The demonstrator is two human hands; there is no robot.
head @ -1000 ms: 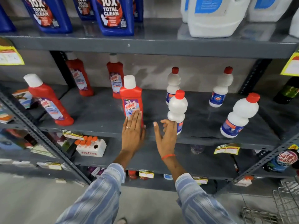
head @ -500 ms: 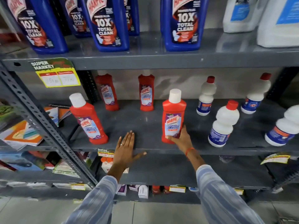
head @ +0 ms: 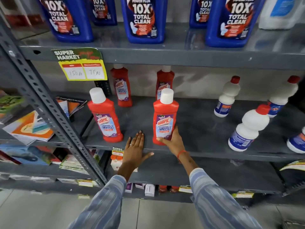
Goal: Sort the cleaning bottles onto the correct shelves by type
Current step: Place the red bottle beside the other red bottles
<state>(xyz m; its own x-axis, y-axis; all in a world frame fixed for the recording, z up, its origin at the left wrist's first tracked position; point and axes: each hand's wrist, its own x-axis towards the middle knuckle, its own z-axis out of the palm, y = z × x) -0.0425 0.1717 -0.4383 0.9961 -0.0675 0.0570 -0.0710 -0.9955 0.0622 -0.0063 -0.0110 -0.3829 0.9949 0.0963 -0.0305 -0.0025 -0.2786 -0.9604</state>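
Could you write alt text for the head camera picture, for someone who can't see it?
A person's right hand grips the base of a red Harpic bathroom cleaner bottle standing on a grey metal shelf, while the left hand rests flat on the shelf edge. Three more red bottles stand to the left and behind, white red-capped bottles to the right, blue bottles above.

The red bottle (head: 165, 119) at the front of the middle shelf reads "HARPIC BATHROOM CLEANER 10X" on its label, same as the red one to its left (head: 105, 119). The two red ones at the back (head: 121, 90) show "HARPIC" as well. Up top, the big blue bottles (head: 143, 19) say "POWER PLUS 10X TOTAL CLEAN". The yellow-green tag (head: 80, 63) on the upper shelf edge says "SUPER MARKET", with handwritten "150 ml" and "75" something (messy writing, can't swear to it). White bottles' labels are too blurry to read.
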